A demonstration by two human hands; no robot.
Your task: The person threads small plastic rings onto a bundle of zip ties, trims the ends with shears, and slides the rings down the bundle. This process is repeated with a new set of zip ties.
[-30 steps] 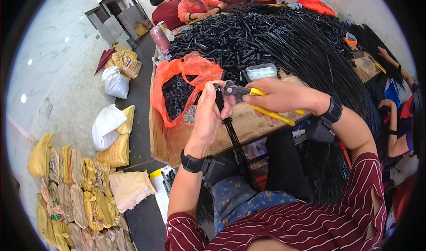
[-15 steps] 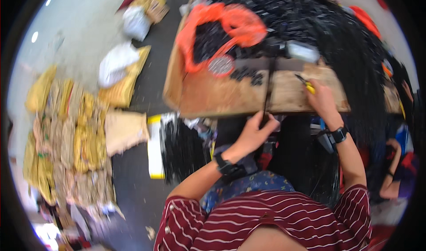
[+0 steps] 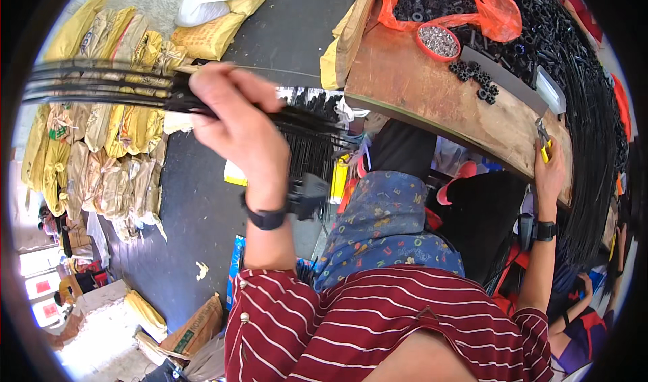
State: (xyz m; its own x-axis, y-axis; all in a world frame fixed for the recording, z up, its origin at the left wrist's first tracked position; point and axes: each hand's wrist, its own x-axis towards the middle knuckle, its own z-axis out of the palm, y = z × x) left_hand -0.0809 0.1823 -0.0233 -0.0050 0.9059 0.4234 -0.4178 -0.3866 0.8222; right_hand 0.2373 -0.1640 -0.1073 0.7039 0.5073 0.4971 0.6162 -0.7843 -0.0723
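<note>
Gripping a bundle of thin black strips [image 3: 179, 98] tightly in the left hand [image 3: 236, 115] at ten o'clock, well off the near edge of the wooden table [image 3: 405, 78]. Closed around yellow-handled pliers [image 3: 545, 151] with the right hand [image 3: 552, 171] at three o'clock, beside that edge, far apart from the left. Spreading below at nine o'clock, as dark floor [image 3: 196, 186], toward stacked sacks [image 3: 121, 129]. Scattered on the brown tabletop at two o'clock, as small black rings [image 3: 476, 81], near a red bowl [image 3: 439, 41] of metal bits.
</note>
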